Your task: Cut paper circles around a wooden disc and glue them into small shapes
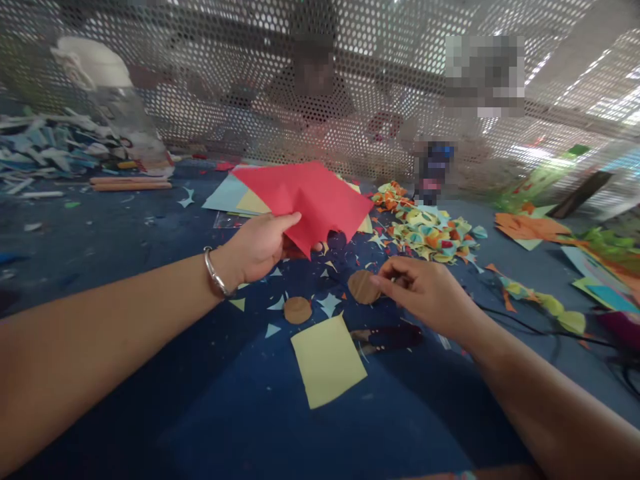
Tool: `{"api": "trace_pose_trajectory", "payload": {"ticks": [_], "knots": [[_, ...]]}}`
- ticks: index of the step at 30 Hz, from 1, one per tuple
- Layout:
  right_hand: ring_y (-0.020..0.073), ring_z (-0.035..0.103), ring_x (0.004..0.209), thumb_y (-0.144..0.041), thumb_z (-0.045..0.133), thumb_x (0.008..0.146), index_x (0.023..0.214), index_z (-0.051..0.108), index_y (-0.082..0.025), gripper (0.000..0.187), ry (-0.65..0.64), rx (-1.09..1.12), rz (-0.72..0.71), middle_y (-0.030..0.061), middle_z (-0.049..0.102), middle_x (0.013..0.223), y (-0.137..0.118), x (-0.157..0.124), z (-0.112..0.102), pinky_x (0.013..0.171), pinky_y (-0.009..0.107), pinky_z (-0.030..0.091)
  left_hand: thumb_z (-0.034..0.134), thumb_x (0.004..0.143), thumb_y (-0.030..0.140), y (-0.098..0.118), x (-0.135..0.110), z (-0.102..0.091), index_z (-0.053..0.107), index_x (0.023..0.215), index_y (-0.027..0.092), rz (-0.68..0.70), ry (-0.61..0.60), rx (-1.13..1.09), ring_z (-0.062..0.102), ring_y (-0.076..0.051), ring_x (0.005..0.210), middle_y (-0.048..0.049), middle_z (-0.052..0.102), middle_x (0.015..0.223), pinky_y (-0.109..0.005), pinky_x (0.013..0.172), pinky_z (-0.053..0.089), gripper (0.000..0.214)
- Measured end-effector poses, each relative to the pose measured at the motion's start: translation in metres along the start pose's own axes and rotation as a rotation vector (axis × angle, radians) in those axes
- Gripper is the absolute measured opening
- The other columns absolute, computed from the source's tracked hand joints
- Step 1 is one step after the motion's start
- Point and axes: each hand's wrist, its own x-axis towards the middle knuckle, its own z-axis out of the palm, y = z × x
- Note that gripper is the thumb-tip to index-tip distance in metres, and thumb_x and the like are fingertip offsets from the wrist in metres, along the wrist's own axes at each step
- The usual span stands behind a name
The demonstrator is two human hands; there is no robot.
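My left hand [265, 247], with a silver bangle on the wrist, grips a sheet of red paper [315, 193] between thumb and fingers. A notch shows in the sheet's near edge. In my right hand [417, 287], thumb and fingertips pinch the rim of a brown cardboard disc [364, 287]. To the left of it a smaller brown disc [298, 311] lies on the table. A square of pale yellow paper [329, 363] lies nearer to me, with one corner curled up. Beside that square is a dark object [387, 337] that looks like scissors.
Paper scraps [329, 304] litter the dark blue table [225, 407]. Cut paper pieces are heaped [425, 230] behind my right hand. Further left stand a clear bottle [125, 120] and a pile of blue and white strips [50, 147]. A perforated metal screen [215, 87] closes the back.
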Motion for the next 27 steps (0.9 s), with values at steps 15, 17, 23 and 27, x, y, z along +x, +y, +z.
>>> {"api": "trace_pose_trajectory", "payload": {"ticks": [15, 17, 23, 27], "knots": [[0.0283, 0.062, 0.102, -0.043, 0.069, 0.089, 0.110, 0.068, -0.015, 0.036, -0.106, -0.232, -0.494, 0.0105, 0.067, 0.107, -0.065, 0.004, 0.046, 0.086, 0.044, 0.050, 0.053, 0.099, 0.030, -0.013, -0.001, 0.011, 0.065, 0.120, 0.013, 0.075, -0.207, -0.203, 0.067, -0.024, 0.098, -0.0121, 0.073, 0.108, -0.034, 0.077, 0.053, 0.030], [0.0283, 0.061, 0.101, -0.046, 0.070, 0.087, 0.109, 0.069, -0.015, 0.038, -0.117, -0.258, -0.481, 0.0101, 0.067, 0.105, -0.068, 0.007, 0.050, 0.084, 0.043, 0.050, 0.054, 0.098, 0.030, -0.014, -0.001, 0.011, 0.066, 0.118, 0.013, 0.067, -0.198, -0.229, 0.067, -0.024, 0.099, -0.0118, 0.073, 0.111, -0.035, 0.082, 0.052, 0.029], [0.0250, 0.061, 0.096, -0.040, 0.071, 0.085, 0.097, 0.070, -0.016, 0.026, -0.109, -0.174, -0.431, 0.0086, 0.067, 0.098, -0.070, 0.010, 0.056, 0.079, 0.038, 0.047, 0.058, 0.096, 0.030, -0.020, -0.004, 0.013, 0.065, 0.119, 0.015, 0.085, -0.265, -0.195, 0.067, -0.024, 0.103, -0.0112, 0.072, 0.116, -0.034, 0.081, 0.050, 0.028], [0.0225, 0.063, 0.091, -0.029, 0.074, 0.083, 0.094, 0.068, -0.015, 0.019, -0.070, -0.076, -0.468, 0.0079, 0.070, 0.096, -0.068, 0.010, 0.056, 0.080, 0.035, 0.046, 0.058, 0.096, 0.030, -0.020, -0.007, 0.015, 0.065, 0.119, 0.013, 0.044, -0.246, -0.226, 0.068, -0.025, 0.101, -0.0123, 0.074, 0.110, -0.036, 0.085, 0.050, 0.030]]}}
